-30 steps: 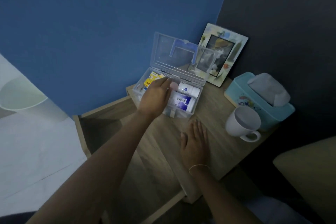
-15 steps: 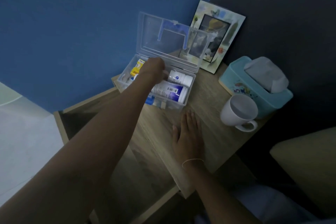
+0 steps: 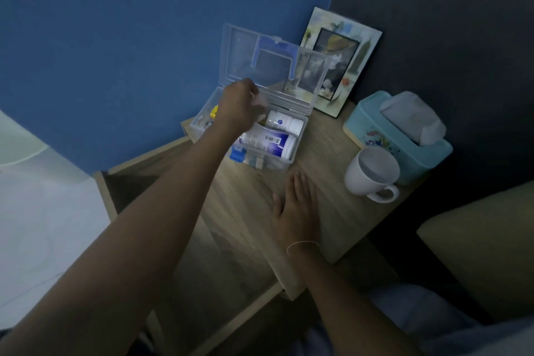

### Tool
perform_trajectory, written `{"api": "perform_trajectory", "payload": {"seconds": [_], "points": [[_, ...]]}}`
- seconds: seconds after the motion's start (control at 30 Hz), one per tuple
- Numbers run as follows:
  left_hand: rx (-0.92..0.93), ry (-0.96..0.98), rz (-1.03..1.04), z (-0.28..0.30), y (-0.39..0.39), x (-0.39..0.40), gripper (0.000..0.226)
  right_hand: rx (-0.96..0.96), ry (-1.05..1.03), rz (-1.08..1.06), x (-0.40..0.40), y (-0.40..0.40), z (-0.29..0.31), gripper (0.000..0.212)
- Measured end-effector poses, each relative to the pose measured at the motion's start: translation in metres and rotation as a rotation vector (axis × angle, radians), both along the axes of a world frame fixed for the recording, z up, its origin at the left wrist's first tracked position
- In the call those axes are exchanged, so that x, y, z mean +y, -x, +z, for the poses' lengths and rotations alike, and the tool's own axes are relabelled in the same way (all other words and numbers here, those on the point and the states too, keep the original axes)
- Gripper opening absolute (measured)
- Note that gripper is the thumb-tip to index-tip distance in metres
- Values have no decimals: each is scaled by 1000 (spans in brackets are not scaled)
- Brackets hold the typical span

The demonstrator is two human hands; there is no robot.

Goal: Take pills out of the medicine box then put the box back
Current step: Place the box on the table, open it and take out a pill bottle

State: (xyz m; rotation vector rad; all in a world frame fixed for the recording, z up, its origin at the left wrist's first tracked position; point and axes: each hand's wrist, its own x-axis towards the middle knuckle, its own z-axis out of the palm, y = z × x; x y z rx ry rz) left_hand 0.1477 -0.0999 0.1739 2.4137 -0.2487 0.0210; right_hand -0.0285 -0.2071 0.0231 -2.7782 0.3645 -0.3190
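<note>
The clear plastic medicine box [image 3: 299, 147] sits open at the back of the wooden bedside table [image 3: 332, 211], its lid [image 3: 245, 61] with a blue handle standing upright. Inside lie a large blue-and-white bottle [image 3: 265, 140], a smaller white bottle [image 3: 284, 121] and a yellow pack [image 3: 213, 111]. My left hand [image 3: 237, 107] hovers over the box's left half with fingers curled; a pale blur shows at its fingertips, and I cannot tell whether it holds something. My right hand [image 3: 294, 205] lies flat on the table in front of the box, fingers apart.
A white mug [image 3: 371, 175] stands to the right of my right hand, with a teal tissue box [image 3: 372, 130] behind it. A picture frame [image 3: 361, 46] leans in the corner behind the lid. A lower wooden shelf [image 3: 202, 254] lies under my left arm. A beige cushion [image 3: 476, 240] is at right.
My left hand has curled its fingers and risen a little from among the box's contents toward the lid. My right hand stays flat on the table.
</note>
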Motion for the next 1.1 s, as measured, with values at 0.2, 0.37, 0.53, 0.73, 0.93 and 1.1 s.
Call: {"api": "perform_trajectory", "payload": {"seconds": [0.2, 0.37, 0.53, 0.73, 0.93, 1.1], "points": [[-11, 190, -59, 16, 86, 43, 30, 84, -61, 46, -2, 1, 14, 58], [83, 222, -105, -4, 153, 62, 29, 82, -791, -76, 12, 0, 64, 25], [112, 290, -217, -18, 186, 57, 25, 221, -1774, -225, 37, 26, 102, 23], [12, 97, -333, -24, 195, 63, 34, 349, -2109, -258, 24, 53, 108, 23], [-85, -27, -489, -14, 191, 61, 42, 308, -2170, -236, 20, 56, 109, 25], [-53, -8, -425, -10, 185, 58, 37, 356, -2198, -211, 20, 59, 111, 37]]}}
